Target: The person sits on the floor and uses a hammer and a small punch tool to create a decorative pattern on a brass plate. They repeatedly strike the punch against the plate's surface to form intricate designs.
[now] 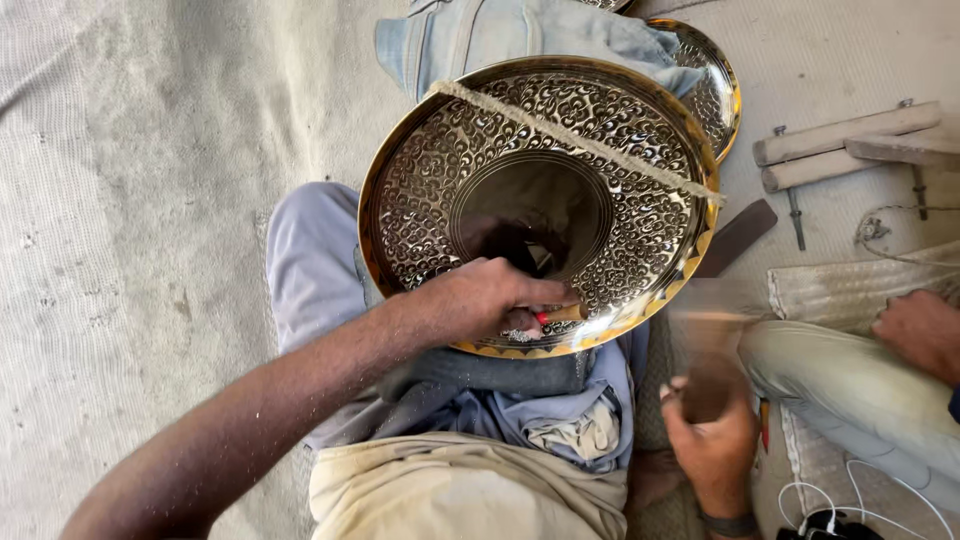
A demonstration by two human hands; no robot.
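The left hand (478,298) is closed around a small chisel (560,314), its tip on the engraved brass plate (540,200) resting on the person's lap. The right hand (712,430) grips a blurred hammer (708,385) beside the plate.

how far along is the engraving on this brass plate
Mostly done, it seems: the brass plate already carries dense scrollwork across its wide band, with a smooth centre. In hand: the left hand presses a small chisel to the lower rim while the right hand swings a blurred hammer. What is left looks like the edge border; how much of it is hidden.
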